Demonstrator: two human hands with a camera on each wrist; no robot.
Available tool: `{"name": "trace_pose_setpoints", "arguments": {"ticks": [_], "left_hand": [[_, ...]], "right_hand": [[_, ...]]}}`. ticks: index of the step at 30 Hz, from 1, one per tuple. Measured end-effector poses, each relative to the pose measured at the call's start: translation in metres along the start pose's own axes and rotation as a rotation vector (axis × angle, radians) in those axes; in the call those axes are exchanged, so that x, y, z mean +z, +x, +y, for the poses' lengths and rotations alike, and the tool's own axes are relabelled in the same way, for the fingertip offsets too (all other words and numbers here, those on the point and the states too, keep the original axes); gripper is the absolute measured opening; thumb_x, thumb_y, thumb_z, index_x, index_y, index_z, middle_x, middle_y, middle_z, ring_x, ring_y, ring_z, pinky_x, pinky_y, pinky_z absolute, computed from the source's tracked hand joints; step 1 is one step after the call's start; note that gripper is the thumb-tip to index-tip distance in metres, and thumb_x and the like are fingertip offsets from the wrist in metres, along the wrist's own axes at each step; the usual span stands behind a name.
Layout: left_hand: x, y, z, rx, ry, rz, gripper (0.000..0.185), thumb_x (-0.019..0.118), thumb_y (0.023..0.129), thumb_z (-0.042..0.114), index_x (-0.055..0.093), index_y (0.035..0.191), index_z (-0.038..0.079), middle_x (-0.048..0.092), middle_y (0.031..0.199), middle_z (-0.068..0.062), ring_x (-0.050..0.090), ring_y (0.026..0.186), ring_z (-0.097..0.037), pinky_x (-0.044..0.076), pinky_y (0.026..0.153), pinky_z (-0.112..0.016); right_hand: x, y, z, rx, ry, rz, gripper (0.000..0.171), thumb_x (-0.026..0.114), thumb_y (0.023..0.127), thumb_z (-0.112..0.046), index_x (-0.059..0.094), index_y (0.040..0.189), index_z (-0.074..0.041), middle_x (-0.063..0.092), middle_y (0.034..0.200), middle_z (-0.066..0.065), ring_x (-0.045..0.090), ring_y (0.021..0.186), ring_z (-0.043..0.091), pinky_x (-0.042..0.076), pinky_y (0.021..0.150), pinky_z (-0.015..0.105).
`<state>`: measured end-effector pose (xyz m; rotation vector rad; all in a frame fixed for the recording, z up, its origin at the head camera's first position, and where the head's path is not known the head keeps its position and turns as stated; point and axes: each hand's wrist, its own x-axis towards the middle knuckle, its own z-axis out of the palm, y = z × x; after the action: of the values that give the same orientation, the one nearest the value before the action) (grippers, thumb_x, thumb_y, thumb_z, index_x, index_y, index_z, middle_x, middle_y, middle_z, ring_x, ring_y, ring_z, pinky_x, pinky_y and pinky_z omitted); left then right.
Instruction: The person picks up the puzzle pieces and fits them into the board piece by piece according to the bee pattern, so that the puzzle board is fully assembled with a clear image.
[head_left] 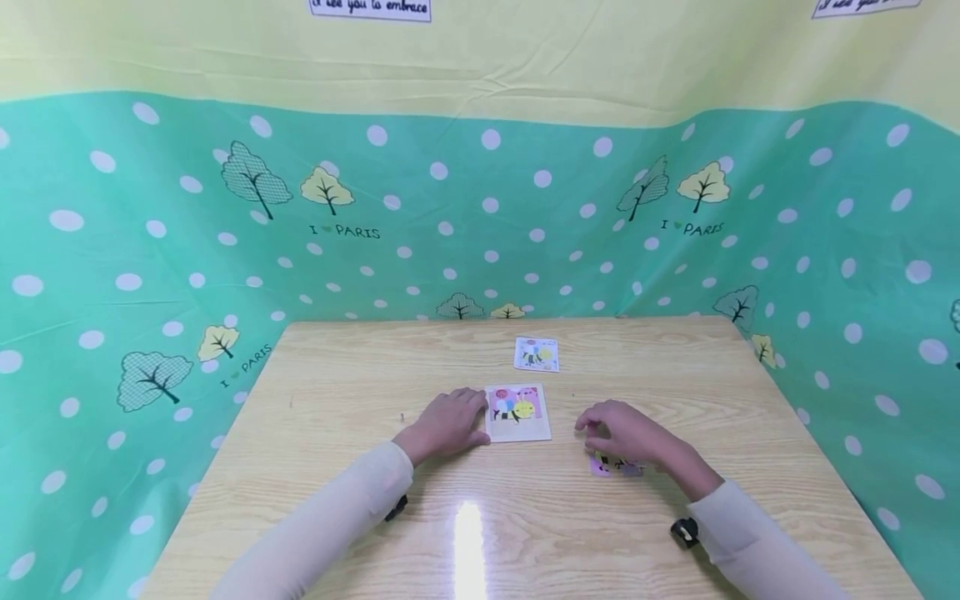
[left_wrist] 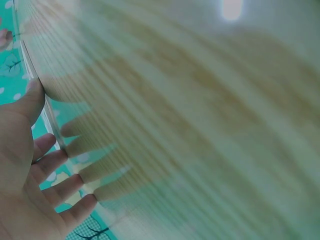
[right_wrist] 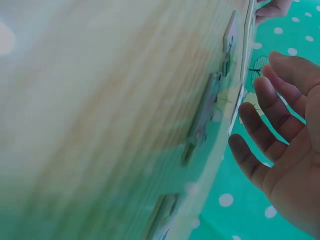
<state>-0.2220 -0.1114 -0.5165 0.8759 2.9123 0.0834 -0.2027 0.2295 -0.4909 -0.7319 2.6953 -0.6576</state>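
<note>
A square bee puzzle board lies mid-table, its upper part filled with a coloured bee picture and a pale strip bare along its near side. My left hand rests at the board's left edge, thumb near the lower corner and fingers near the upper one. In the left wrist view its fingers are spread and fairly straight. Over loose puzzle pieces to the right hovers my right hand, partly hiding them. The right wrist view shows its fingers loosely bent with nothing between them.
Behind the board lies a smaller card with a matching bee picture. A tiny object sits left of the left hand on the wooden table. A green dotted curtain encloses the back and sides.
</note>
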Motion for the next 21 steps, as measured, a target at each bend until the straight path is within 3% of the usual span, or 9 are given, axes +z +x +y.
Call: {"name": "trace_pose_setpoints", "arguments": {"ticks": [11,21], "left_hand": [[0.002,0.0,-0.001,0.0,-0.008,0.0,0.071,0.064,0.092,0.061,0.051,0.142,0.012,0.054,0.151,-0.011,0.051,0.141,-0.03,0.049,0.111,-0.05],[0.003,0.0,-0.002,-0.002,-0.016,0.009,0.072,0.065,0.092,0.061,0.051,0.143,0.012,0.053,0.151,-0.011,0.05,0.141,-0.029,0.049,0.111,-0.051]], "right_hand": [[0.003,-0.02,0.011,-0.085,-0.058,0.01,0.02,0.077,0.089,-0.019,0.075,0.109,-0.017,0.071,0.102,-0.008,0.062,0.096,0.012,0.056,0.084,0.035],[0.01,-0.031,0.014,-0.173,-0.122,0.034,0.023,0.081,0.084,-0.02,0.076,0.106,-0.02,0.068,0.095,-0.013,0.054,0.091,0.008,0.05,0.079,0.031]]}}
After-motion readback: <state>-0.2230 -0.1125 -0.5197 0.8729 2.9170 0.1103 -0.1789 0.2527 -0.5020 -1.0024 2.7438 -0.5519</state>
